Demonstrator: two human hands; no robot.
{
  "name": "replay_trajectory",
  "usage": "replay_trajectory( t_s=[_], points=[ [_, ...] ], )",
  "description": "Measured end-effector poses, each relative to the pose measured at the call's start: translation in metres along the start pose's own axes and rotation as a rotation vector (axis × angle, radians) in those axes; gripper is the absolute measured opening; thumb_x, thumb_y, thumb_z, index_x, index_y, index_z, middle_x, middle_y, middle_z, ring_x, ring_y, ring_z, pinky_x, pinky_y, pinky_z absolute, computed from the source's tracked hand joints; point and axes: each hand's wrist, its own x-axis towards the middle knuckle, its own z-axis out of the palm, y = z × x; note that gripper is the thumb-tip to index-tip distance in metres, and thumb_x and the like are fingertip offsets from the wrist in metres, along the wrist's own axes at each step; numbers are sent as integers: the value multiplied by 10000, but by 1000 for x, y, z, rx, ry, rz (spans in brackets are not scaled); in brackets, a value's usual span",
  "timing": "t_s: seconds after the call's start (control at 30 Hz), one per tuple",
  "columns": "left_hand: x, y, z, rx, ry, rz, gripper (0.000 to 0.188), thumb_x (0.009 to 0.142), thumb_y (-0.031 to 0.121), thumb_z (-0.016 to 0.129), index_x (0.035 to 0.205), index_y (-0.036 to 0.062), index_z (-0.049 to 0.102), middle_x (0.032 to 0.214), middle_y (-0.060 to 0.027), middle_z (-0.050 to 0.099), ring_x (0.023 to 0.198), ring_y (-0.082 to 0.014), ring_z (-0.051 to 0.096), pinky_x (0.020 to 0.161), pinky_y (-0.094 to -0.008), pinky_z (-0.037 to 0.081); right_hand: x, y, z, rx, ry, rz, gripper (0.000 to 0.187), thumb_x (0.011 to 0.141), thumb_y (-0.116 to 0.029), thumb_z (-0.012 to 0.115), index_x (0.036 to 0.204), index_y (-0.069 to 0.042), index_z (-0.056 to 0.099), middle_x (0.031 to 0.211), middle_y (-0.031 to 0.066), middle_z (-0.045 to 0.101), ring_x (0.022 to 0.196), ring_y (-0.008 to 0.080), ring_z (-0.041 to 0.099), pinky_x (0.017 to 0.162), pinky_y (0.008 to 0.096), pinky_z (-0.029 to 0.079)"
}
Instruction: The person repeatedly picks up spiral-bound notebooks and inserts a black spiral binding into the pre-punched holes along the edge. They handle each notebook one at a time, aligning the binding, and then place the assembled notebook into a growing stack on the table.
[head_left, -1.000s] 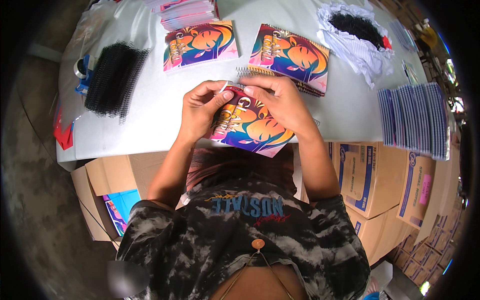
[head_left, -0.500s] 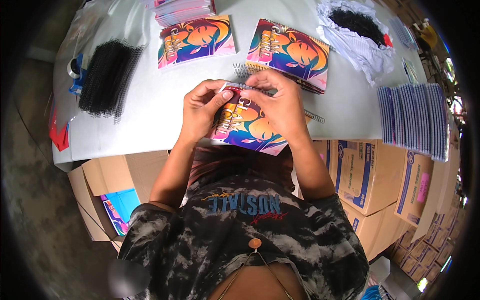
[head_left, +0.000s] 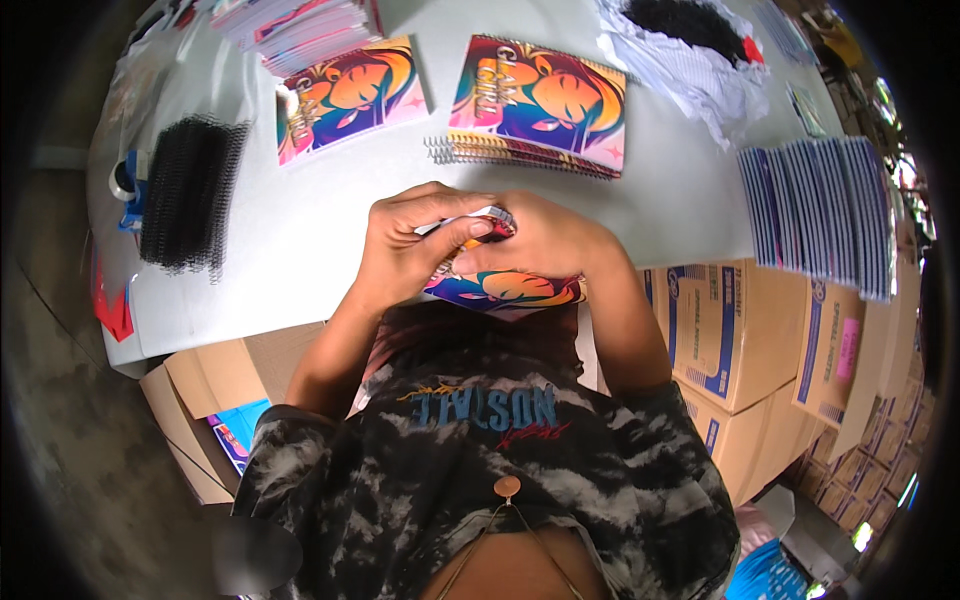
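Observation:
A notebook (head_left: 510,288) with a colourful illustrated cover is held at the table's near edge, over my lap. At its upper left corner my left hand (head_left: 400,245) grips the pages between thumb and fingers. My right hand (head_left: 555,235) wraps over the top edge, its fingers closed and mostly hidden behind the notebook. Any coil along that edge is covered by the hand. Beyond my hands lies a stack of spiral-bound notebooks (head_left: 545,95) with the same cover, coil edges showing. Left of it sits a pile of matching notebooks (head_left: 355,95), with no coil visible.
Black spiral coils (head_left: 185,195) lie in a bundle at left, beside a blue tape dispenser (head_left: 130,195). More black coils (head_left: 685,45) rest on a crumpled white wrapping (head_left: 690,95). A row of bound notebooks (head_left: 815,215) stands at right. Cardboard boxes (head_left: 735,330) sit below the table.
My right hand has closed over the notebook's top edge, hiding the coil that stuck out at right. The notebook has tilted, showing less cover. The view has shifted slightly.

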Motion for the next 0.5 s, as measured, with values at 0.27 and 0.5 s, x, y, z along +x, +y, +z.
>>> replay_trajectory(
  t_s=[0.27,0.5],
  points=[
    [1,-4,6,-315,188,-256,166,844,58,607,990,-14,638,861,-40,642,777,-69,572,702,-201,470,-10,17,20,141,748,-182,216,765,-90,689,923,39,619,745,102,643,657,77,550,612,243,457],
    [-3,0,3,-456,140,-313,195,856,54,590,1038,-13,600,851,-44,639,779,-74,576,702,-210,475,-12,10,26,227,756,-150,169,743,-25,688,886,44,630,752,82,658,633,95,576,594,234,467]
  ],
)
